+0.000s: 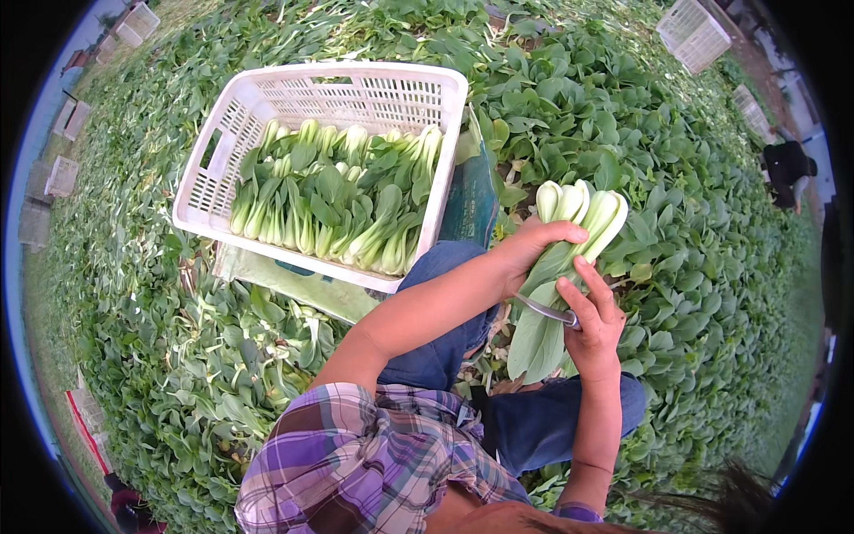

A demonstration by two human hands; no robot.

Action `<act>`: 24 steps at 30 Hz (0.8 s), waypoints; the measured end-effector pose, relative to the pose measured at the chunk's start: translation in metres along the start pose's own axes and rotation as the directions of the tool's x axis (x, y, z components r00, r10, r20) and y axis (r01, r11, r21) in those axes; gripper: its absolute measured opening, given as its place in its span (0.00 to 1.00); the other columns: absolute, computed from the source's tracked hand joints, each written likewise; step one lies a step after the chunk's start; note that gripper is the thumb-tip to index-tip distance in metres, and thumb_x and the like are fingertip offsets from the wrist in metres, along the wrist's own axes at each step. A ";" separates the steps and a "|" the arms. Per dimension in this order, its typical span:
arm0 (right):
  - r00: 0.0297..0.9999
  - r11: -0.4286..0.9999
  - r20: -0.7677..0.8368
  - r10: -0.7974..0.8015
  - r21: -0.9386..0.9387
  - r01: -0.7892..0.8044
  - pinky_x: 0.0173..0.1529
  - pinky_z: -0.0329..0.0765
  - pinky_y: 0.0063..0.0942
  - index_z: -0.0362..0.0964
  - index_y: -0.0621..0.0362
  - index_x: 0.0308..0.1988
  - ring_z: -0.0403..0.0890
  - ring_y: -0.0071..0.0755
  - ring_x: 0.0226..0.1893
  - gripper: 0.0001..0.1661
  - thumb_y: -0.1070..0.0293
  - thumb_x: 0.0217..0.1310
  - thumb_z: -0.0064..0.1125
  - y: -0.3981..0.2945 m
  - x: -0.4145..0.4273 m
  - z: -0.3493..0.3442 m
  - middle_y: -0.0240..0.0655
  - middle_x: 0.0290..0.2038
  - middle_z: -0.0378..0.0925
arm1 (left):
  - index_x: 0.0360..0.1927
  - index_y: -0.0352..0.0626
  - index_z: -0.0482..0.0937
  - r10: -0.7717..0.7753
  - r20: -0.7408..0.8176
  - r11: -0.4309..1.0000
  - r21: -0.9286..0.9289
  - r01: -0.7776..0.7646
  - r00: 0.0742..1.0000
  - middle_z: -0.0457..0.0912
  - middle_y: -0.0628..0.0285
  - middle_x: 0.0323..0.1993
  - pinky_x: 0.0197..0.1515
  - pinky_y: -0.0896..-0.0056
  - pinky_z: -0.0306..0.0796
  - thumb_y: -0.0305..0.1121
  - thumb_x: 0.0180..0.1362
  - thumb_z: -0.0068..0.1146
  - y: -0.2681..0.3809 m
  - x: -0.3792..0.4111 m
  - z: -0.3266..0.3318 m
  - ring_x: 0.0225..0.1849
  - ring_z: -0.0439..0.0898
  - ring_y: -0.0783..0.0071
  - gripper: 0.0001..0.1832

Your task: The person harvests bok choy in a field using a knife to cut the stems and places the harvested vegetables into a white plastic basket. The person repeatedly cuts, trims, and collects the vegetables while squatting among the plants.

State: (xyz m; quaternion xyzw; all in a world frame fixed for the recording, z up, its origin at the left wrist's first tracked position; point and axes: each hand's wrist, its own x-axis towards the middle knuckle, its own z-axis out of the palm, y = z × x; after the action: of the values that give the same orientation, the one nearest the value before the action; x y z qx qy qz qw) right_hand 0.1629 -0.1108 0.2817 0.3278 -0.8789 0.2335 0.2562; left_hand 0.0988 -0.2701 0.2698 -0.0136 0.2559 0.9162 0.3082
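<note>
Several heads of bok choy (587,213) are bunched in my left hand (530,247), their pale stem bases pointing away from me and the leaves hanging towards my lap. My thumb lies across the stalks. My right hand (597,317) grips a small knife with a curved metal blade (544,308); its handle is mostly hidden in the palm. Two fingertips of that hand reach up to the bunch's stalks. Left of my hands, a white plastic crate (320,262) holds rows of bok choy (333,200), laid with their pale bases towards the crate's long sides.
The crate rests on green printed sheeting (300,284). Growing bok choy (687,267) covers the ground to the right; cut leaves (253,360) litter the left. My knees in jeans (427,334) are close by. More crates (694,37) and another person (787,170) are farther off.
</note>
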 end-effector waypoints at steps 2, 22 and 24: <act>0.999 0.999 -0.030 0.033 -0.041 -0.034 0.27 0.76 0.24 0.78 0.44 0.46 0.79 0.30 0.25 0.35 0.86 0.33 0.64 0.002 -0.002 -0.007 0.36 0.53 0.75 | 0.49 0.38 0.74 0.100 -0.061 0.994 0.056 -0.097 0.993 0.80 0.59 0.36 0.40 0.70 0.76 0.32 0.47 0.64 0.019 -0.004 -0.006 0.35 0.81 0.72 0.24; 0.617 0.657 -0.257 0.743 0.107 -0.747 0.31 0.66 0.15 0.73 0.60 0.48 0.75 0.23 0.34 0.19 0.76 0.55 0.62 0.017 -0.109 -0.090 0.45 0.56 0.70 | 0.73 0.45 0.38 0.771 -0.427 0.051 0.782 0.621 0.473 0.39 0.52 0.74 0.71 0.46 0.39 0.64 0.54 0.52 0.160 0.040 -0.447 0.74 0.39 0.48 0.54; 0.631 0.660 -0.238 0.739 0.066 -0.748 0.32 0.68 0.16 0.73 0.61 0.48 0.76 0.28 0.38 0.19 0.77 0.54 0.62 0.009 -0.112 -0.096 0.45 0.53 0.72 | 0.73 0.46 0.39 0.780 -0.429 0.067 0.781 0.621 0.455 0.39 0.51 0.74 0.70 0.44 0.38 0.58 0.58 0.49 0.127 0.052 -0.459 0.74 0.38 0.48 0.49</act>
State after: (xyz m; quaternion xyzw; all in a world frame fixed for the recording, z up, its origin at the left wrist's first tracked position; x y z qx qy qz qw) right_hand 0.2582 0.0021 0.2852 -0.0996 -0.9013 0.3396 0.2497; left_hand -0.0768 -0.5464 -0.0804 -0.2511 0.9141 0.3165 -0.0340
